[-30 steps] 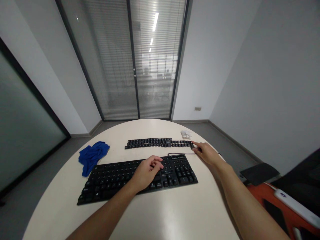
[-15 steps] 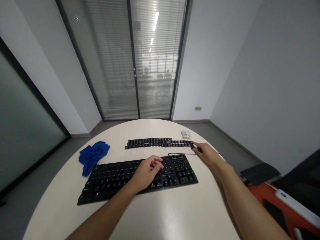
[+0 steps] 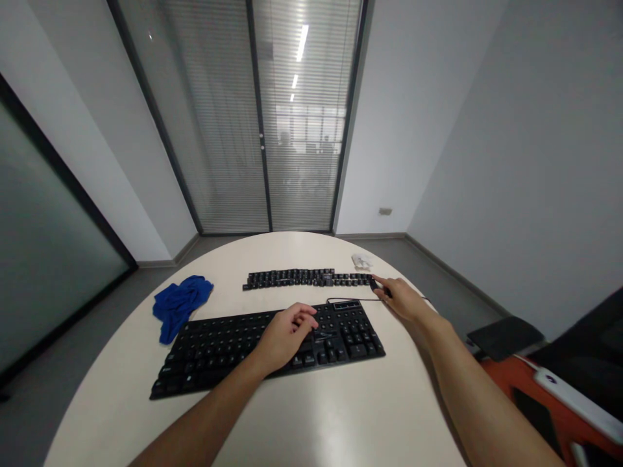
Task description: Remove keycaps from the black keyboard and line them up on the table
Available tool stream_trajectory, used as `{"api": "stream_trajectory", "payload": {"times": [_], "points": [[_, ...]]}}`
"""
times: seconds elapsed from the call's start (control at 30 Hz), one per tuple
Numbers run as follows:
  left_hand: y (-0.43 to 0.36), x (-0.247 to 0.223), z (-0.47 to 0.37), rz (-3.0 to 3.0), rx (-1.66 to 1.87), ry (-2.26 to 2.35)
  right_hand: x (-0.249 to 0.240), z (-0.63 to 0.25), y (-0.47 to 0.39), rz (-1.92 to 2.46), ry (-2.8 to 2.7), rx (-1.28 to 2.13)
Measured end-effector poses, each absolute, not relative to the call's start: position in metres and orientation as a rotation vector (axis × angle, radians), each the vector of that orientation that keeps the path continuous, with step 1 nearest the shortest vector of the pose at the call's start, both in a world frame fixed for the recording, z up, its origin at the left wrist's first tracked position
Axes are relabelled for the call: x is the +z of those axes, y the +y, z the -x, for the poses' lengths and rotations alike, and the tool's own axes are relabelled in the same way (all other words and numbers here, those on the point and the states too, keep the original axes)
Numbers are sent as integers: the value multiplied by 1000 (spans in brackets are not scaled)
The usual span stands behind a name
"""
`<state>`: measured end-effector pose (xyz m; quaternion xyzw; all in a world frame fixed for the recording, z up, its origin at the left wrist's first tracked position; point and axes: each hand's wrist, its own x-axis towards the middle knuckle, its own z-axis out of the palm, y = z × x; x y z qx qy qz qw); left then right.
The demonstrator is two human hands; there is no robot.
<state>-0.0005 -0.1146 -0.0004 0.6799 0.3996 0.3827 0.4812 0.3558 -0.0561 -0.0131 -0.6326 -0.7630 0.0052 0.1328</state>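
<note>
A black keyboard (image 3: 219, 340) lies slightly tilted across the round table. My left hand (image 3: 289, 331) is over its right-centre part, with the fingers curled loosely; whether anything is between them is too small to tell. Behind the keyboard, small black keycaps (image 3: 287, 277) stand in long rows. At the right end of these rows is my right hand (image 3: 396, 295), its thumb and index finger around a dark keycap (image 3: 374, 283) that touches or nearly touches the row.
A crumpled blue cloth (image 3: 181, 303) lies left of the keyboard on the cream table (image 3: 341, 402). Near the far right edge sits a small clear plastic bag (image 3: 361, 261). A thin black cable (image 3: 353, 299) runs behind the keyboard. An orange chair with a white power strip (image 3: 577, 402) is at the right.
</note>
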Motion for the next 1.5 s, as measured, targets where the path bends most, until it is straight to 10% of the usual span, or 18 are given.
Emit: {"api": "stream_trajectory", "payload": {"times": [1.0,1.5], "points": [[-131,9,0,-2359,816,1032,0,-343,-70,1862,-2000,-2],[-143,13,4,-2645,718,946,22,-220,-119,1194,-2021,249]]}}
